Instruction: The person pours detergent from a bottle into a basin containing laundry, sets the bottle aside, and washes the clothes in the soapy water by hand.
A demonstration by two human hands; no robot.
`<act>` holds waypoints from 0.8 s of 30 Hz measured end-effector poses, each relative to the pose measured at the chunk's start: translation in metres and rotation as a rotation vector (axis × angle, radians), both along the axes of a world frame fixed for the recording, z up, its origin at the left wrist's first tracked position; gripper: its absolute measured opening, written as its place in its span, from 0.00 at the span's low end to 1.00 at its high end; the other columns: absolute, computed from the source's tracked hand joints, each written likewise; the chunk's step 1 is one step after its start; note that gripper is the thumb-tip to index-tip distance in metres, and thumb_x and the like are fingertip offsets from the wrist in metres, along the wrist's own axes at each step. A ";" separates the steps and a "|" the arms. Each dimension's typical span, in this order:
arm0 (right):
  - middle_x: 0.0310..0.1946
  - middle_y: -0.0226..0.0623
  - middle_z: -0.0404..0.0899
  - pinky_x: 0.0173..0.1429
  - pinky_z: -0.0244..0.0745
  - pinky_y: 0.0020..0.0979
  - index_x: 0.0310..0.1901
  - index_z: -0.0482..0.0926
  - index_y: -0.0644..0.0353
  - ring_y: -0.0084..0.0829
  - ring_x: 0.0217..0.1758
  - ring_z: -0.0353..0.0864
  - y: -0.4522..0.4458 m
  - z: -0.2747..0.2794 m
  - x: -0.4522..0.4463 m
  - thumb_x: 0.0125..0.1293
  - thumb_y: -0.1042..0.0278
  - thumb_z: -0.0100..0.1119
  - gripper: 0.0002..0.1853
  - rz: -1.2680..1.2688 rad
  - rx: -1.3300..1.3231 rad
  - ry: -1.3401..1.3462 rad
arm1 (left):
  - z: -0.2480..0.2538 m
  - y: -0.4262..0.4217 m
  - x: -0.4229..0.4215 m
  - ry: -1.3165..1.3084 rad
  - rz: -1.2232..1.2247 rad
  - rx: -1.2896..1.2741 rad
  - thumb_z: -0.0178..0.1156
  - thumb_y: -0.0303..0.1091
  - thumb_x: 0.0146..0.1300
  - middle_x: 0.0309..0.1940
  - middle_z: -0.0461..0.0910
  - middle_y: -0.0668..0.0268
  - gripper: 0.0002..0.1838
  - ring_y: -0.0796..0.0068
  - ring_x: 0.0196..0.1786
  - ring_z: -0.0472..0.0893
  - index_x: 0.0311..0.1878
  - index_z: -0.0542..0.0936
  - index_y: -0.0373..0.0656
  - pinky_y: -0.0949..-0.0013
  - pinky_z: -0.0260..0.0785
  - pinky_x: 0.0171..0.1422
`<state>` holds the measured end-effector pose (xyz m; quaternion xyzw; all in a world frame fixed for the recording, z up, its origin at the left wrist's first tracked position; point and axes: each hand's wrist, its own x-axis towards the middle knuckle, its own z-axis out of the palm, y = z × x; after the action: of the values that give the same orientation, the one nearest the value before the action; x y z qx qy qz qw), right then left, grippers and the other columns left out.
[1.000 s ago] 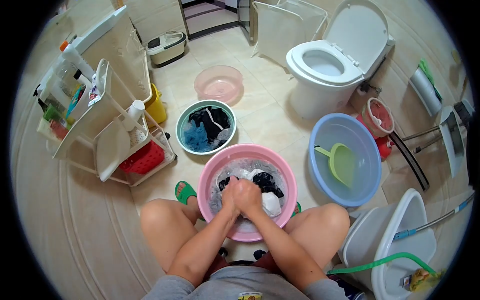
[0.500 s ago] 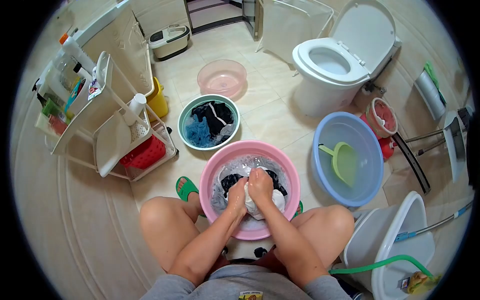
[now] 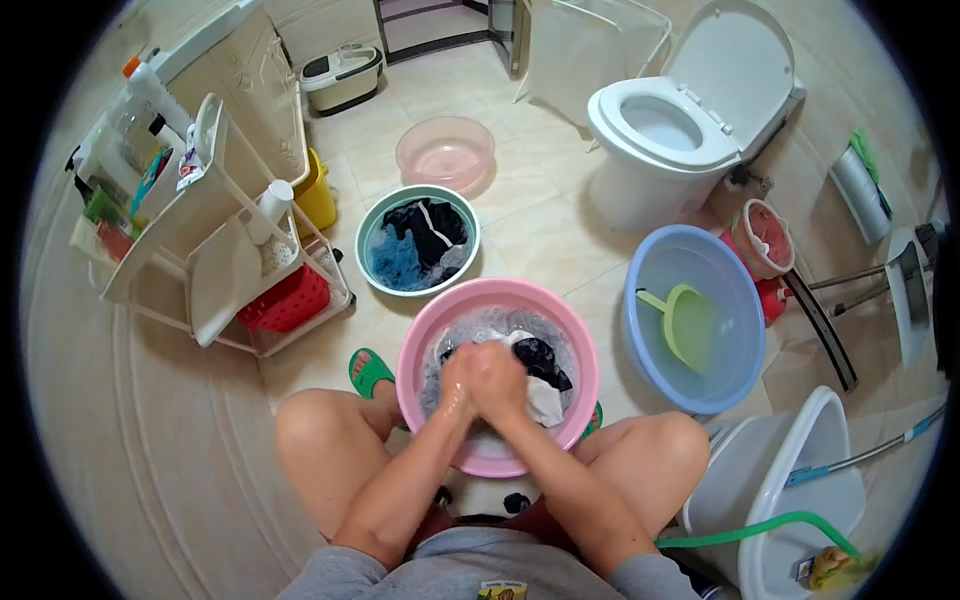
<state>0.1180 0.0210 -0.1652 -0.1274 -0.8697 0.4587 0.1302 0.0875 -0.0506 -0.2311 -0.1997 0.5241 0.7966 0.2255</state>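
Both hands are pressed together over the pink basin, which holds foamy water. My left hand, wet at the wrist, is closed against my right hand, whose fingers are blurred by motion. White cloth shows beside and below my right hand and seems to be bunched between the two; the part inside my grip is hidden. Just right of the hands, dark wet fabric lies in the suds.
A green-rimmed basin with dark and blue clothes stands ahead, a clear pink basin behind it. To the right, a blue basin holds water and a green dipper. A shelf cart stands left, the toilet far right.
My joined hands have shifted slightly left in the basin and now blur. More dark fabric shows to their right, and the white cloth between them is less visible.
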 end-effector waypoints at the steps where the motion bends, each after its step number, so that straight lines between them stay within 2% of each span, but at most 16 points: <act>1: 0.31 0.48 0.75 0.38 0.70 0.51 0.30 0.74 0.58 0.55 0.34 0.76 -0.013 0.016 0.011 0.64 0.58 0.50 0.12 0.098 0.099 0.010 | -0.013 -0.012 -0.004 0.048 -0.033 -0.035 0.53 0.47 0.66 0.25 0.76 0.67 0.16 0.74 0.30 0.77 0.26 0.73 0.49 0.68 0.70 0.35; 2: 0.30 0.47 0.75 0.37 0.70 0.50 0.30 0.74 0.58 0.52 0.34 0.77 -0.025 0.014 0.019 0.63 0.60 0.50 0.10 0.202 0.106 0.141 | -0.026 -0.023 -0.007 0.097 -0.063 -0.071 0.54 0.49 0.66 0.22 0.75 0.69 0.19 0.75 0.29 0.77 0.21 0.72 0.51 0.68 0.70 0.34; 4: 0.29 0.48 0.75 0.37 0.70 0.51 0.29 0.74 0.60 0.51 0.34 0.77 -0.020 0.009 0.021 0.63 0.61 0.51 0.11 0.184 0.036 0.116 | -0.048 -0.030 -0.004 -0.267 -0.094 0.534 0.53 0.53 0.66 0.20 0.74 0.70 0.23 0.76 0.27 0.75 0.17 0.67 0.54 0.66 0.68 0.30; 5: 0.29 0.49 0.77 0.39 0.72 0.50 0.30 0.75 0.59 0.52 0.34 0.78 -0.011 0.004 0.012 0.64 0.60 0.48 0.12 0.127 0.114 -0.013 | -0.072 -0.008 0.002 -0.071 -0.042 0.716 0.53 0.53 0.66 0.23 0.75 0.68 0.19 0.74 0.29 0.77 0.23 0.73 0.52 0.64 0.71 0.32; 6: 0.29 0.50 0.78 0.41 0.73 0.50 0.32 0.76 0.59 0.54 0.35 0.78 0.003 -0.004 -0.002 0.65 0.60 0.46 0.13 0.066 0.189 -0.140 | -0.050 -0.002 0.005 -0.033 0.013 0.438 0.54 0.51 0.67 0.29 0.77 0.66 0.16 0.70 0.33 0.79 0.32 0.75 0.48 0.63 0.73 0.38; 7: 0.23 0.52 0.76 0.36 0.70 0.49 0.25 0.75 0.63 0.53 0.30 0.77 0.018 -0.020 -0.009 0.64 0.62 0.49 0.15 -0.053 0.089 0.055 | -0.026 0.005 0.008 -0.032 0.047 0.146 0.55 0.48 0.67 0.35 0.79 0.63 0.16 0.67 0.37 0.81 0.41 0.77 0.44 0.62 0.74 0.44; 8: 0.25 0.56 0.77 0.39 0.70 0.52 0.27 0.76 0.64 0.58 0.33 0.77 0.029 -0.016 -0.015 0.67 0.59 0.44 0.19 -0.109 0.056 -0.034 | 0.030 0.005 0.005 -0.389 0.030 0.178 0.55 0.47 0.67 0.40 0.80 0.61 0.18 0.65 0.41 0.81 0.47 0.76 0.41 0.61 0.75 0.48; 9: 0.24 0.58 0.75 0.39 0.70 0.49 0.27 0.77 0.67 0.54 0.33 0.78 0.037 -0.022 -0.017 0.67 0.58 0.46 0.20 -0.179 -0.046 -0.042 | 0.034 0.006 0.000 -0.388 0.030 0.178 0.55 0.47 0.67 0.40 0.80 0.61 0.18 0.65 0.41 0.81 0.47 0.76 0.41 0.61 0.75 0.48; 11: 0.23 0.54 0.76 0.39 0.69 0.44 0.28 0.77 0.67 0.47 0.31 0.77 0.052 -0.033 -0.019 0.68 0.57 0.47 0.20 -0.199 -0.164 -0.014 | 0.038 0.005 -0.008 -0.242 0.047 0.337 0.56 0.49 0.67 0.44 0.79 0.59 0.21 0.64 0.45 0.81 0.49 0.75 0.38 0.59 0.75 0.50; 13: 0.21 0.49 0.76 0.38 0.69 0.38 0.28 0.77 0.67 0.40 0.29 0.77 0.060 -0.030 -0.021 0.69 0.56 0.48 0.21 -0.217 -0.282 0.014 | 0.073 -0.002 -0.011 -0.182 0.065 0.311 0.55 0.49 0.67 0.47 0.78 0.57 0.22 0.61 0.48 0.80 0.52 0.74 0.38 0.57 0.74 0.53; 14: 0.22 0.42 0.76 0.38 0.67 0.34 0.28 0.77 0.66 0.33 0.29 0.73 0.063 -0.027 -0.020 0.70 0.55 0.48 0.21 -0.265 -0.477 0.025 | 0.084 -0.008 -0.011 -0.128 0.073 0.280 0.55 0.50 0.67 0.50 0.77 0.56 0.24 0.59 0.51 0.80 0.54 0.72 0.38 0.56 0.73 0.56; 15: 0.23 0.35 0.75 0.38 0.66 0.29 0.28 0.77 0.66 0.26 0.29 0.70 0.066 -0.021 -0.019 0.71 0.54 0.49 0.22 -0.313 -0.672 0.037 | 0.069 -0.014 -0.013 -0.040 0.023 0.377 0.58 0.47 0.66 0.51 0.77 0.56 0.26 0.60 0.51 0.79 0.57 0.69 0.37 0.57 0.73 0.55; 16: 0.23 0.35 0.75 0.38 0.66 0.29 0.28 0.77 0.66 0.26 0.29 0.70 0.068 -0.015 -0.018 0.71 0.54 0.49 0.22 -0.313 -0.669 0.037 | 0.053 -0.014 -0.011 -0.040 0.024 0.379 0.58 0.47 0.66 0.51 0.77 0.56 0.26 0.60 0.51 0.79 0.57 0.69 0.37 0.57 0.73 0.55; 18: 0.27 0.28 0.74 0.37 0.65 0.27 0.31 0.78 0.65 0.20 0.31 0.67 0.072 -0.004 -0.017 0.72 0.56 0.49 0.20 -0.346 -0.890 0.034 | 0.037 -0.014 -0.005 0.143 -0.112 0.057 0.59 0.42 0.66 0.52 0.75 0.56 0.25 0.63 0.52 0.78 0.58 0.67 0.36 0.60 0.72 0.55; 22: 0.34 0.34 0.78 0.42 0.70 0.29 0.38 0.77 0.63 0.25 0.37 0.74 0.076 -0.015 -0.014 0.67 0.60 0.57 0.13 -0.293 -0.906 0.039 | 0.045 -0.012 -0.004 0.233 0.005 -0.119 0.59 0.38 0.66 0.48 0.76 0.58 0.22 0.66 0.50 0.77 0.57 0.68 0.36 0.63 0.72 0.54; 24: 0.37 0.34 0.78 0.45 0.71 0.26 0.42 0.76 0.61 0.23 0.40 0.75 0.069 -0.003 -0.005 0.62 0.60 0.63 0.15 -0.100 -0.438 -0.093 | 0.052 -0.017 -0.014 0.245 0.228 0.048 0.61 0.38 0.65 0.45 0.76 0.59 0.21 0.69 0.46 0.77 0.56 0.69 0.37 0.65 0.72 0.50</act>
<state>0.1133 0.0897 -0.1682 -0.2163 -0.7470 0.6233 0.0818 0.0738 -0.0679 -0.1793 -0.1539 0.5024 0.8477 0.0726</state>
